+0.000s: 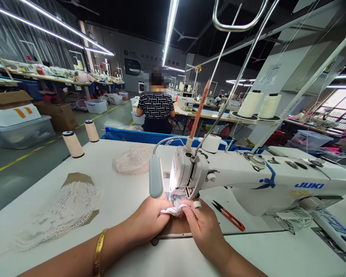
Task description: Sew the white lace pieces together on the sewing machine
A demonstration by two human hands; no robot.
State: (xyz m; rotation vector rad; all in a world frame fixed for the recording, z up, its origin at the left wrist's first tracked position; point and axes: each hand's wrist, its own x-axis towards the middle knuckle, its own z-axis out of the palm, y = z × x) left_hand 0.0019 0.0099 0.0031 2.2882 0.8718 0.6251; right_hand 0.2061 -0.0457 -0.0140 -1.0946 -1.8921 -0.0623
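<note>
Under the needle area of a white sewing machine (pixel 219 165), a small piece of white lace (pixel 174 210) is stretched between my two hands. My left hand (pixel 148 217) pinches the lace's left end between thumb and fingers, close to the presser foot. At its right end, my right hand (pixel 203 223) grips the lace with thumb and forefinger. The needle and the far part of the lace are mostly hidden behind the machine head. Red-handled thread snips (pixel 229 216) lie on the table just right of my right hand.
White lace pieces (pixel 66 204) lie at left on brown card, with a pinkish lace pile (pixel 132 159) farther back. Two thread cones (pixel 73 144) stand at the table's left edge. A grey lamp (pixel 156 176) hangs beside the machine head. Ahead, a person (pixel 156 109) sits facing away.
</note>
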